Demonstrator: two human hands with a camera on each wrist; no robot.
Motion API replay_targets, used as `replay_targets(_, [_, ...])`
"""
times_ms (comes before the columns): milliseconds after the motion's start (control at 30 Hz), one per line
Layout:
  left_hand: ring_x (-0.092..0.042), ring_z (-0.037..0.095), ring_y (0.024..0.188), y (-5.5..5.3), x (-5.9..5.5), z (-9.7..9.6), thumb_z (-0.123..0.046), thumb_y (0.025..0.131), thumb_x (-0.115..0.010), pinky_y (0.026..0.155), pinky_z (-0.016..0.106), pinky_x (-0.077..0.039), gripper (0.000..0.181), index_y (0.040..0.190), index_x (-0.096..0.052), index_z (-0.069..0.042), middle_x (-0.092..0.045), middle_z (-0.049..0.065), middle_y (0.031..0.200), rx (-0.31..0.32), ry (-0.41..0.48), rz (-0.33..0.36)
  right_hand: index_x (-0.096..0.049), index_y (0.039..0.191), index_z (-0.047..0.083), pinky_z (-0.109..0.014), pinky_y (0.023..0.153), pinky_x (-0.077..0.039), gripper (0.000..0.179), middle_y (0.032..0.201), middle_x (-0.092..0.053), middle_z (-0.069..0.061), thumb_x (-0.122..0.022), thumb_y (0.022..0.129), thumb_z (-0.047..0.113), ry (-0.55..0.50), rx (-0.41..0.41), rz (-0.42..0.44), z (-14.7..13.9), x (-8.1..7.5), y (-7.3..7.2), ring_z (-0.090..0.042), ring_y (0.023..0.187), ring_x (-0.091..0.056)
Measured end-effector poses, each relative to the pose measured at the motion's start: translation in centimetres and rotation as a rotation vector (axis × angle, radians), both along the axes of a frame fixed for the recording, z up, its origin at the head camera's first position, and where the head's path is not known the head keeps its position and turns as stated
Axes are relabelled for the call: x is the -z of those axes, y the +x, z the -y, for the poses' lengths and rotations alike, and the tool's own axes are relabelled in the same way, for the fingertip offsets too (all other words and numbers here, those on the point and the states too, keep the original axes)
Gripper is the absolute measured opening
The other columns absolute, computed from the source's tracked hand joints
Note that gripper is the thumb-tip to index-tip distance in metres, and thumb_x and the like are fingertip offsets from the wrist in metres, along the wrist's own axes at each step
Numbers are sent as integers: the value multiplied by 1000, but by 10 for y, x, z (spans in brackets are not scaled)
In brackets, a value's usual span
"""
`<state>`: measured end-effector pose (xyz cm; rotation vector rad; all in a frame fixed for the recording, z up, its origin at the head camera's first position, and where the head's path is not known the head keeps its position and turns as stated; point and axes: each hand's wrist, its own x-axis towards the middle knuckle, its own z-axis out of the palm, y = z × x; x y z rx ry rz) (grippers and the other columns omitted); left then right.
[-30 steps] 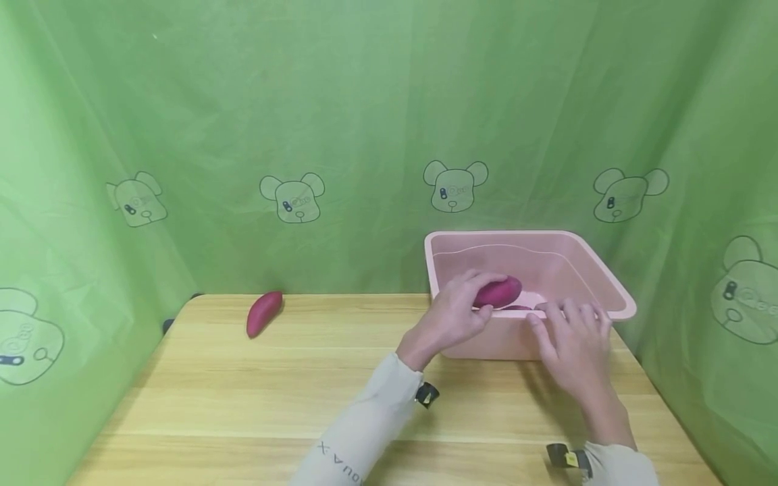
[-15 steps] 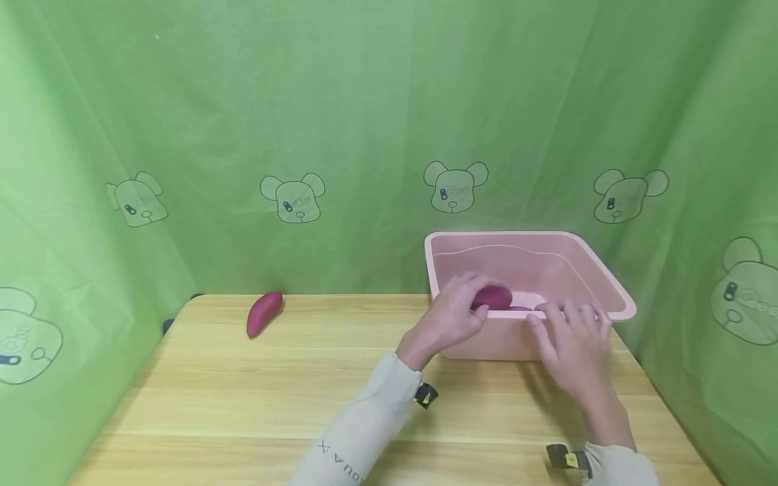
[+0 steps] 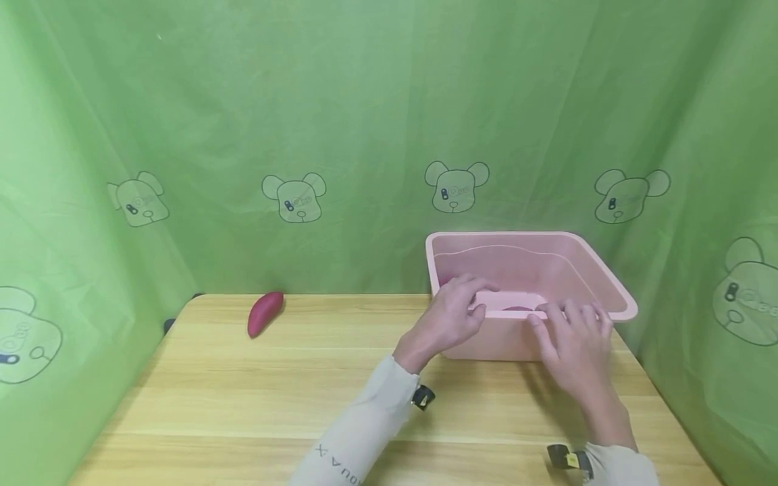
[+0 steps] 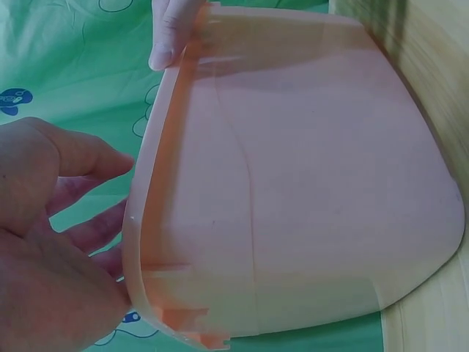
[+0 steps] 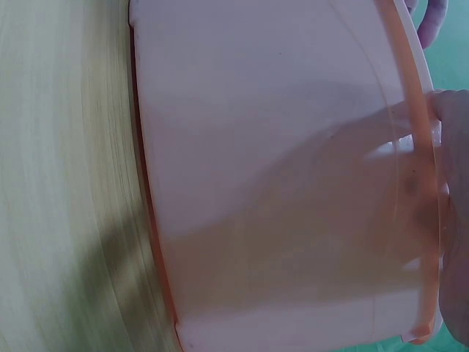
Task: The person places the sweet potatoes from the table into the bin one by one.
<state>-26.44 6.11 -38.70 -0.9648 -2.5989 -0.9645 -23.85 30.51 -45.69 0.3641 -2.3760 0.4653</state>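
Observation:
A pink plastic bin (image 3: 489,337) stands at the table's right rear. Over its near left corner hovers my left hand (image 3: 448,316), fingers spread and loosely bent with nothing between them. The left wrist view has that hand (image 4: 62,227) beside the bin's rim, thumb apart from the fingers. My right hand (image 3: 577,347) grips the bin's front rim, fingertips over the edge and thumb on the outer side. Inside the bin, a sweet potato (image 3: 446,278) peeks out at the left wall, and a purple sliver (image 3: 518,308) shows just behind the front rim. The front wall hides the rest.
Another reddish-purple sweet potato (image 3: 265,314) lies at the left rear of the wooden table (image 3: 292,398). Green curtains (image 3: 365,101) with bear-head prints surround the table at the back and both sides.
My left hand has let go of the sweet potato it held, which sank into the bin toward the left wall. My right hand has stayed on the rim.

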Motion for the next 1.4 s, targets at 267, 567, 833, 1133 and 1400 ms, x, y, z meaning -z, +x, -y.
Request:
replay_targets(267, [-57,10,108,3,0,6,-5,95,-64,93,14,-45,36,130,-68,-15,-65,-1,126,-3,17,-48,-63,110,5,-70,115,-16,34,106,-57,-22,-51,105,37,-2,0,-13,1,0,0,-47,106,-46])
replay_targets(567, [-58,10,112,6,2,19,-3,96,-64,96,9,-43,29,123,-69,-11,-65,1,125,7,95,-95,-63,111,5,-71,114,-16,34,104,-57,-21,-53,105,36,-2,-1,3,2,0,0,-47,106,-46])
replay_targets(833, [-57,13,120,10,2,36,0,96,-63,103,18,-45,29,121,-70,-13,-64,1,128,-3,147,-88,-62,114,5,-72,114,-13,34,106,-57,-22,-52,106,36,0,4,31,1,0,-1,-47,110,-45])
replay_targets(1133, [-57,15,120,10,4,53,-6,95,-68,105,24,-45,31,125,-68,-12,-64,1,130,-24,141,-121,-62,113,5,-72,115,-12,33,105,-56,-21,-52,106,36,-1,7,24,-4,2,-2,-48,109,-44])
replay_targets(1400, [-56,13,124,11,13,67,-11,97,-66,109,26,-44,27,125,-68,-12,-64,-1,129,-32,185,-151,-62,116,4,-72,115,-10,35,108,-56,-24,-49,106,35,-1,4,38,0,2,-2,-50,111,-43])
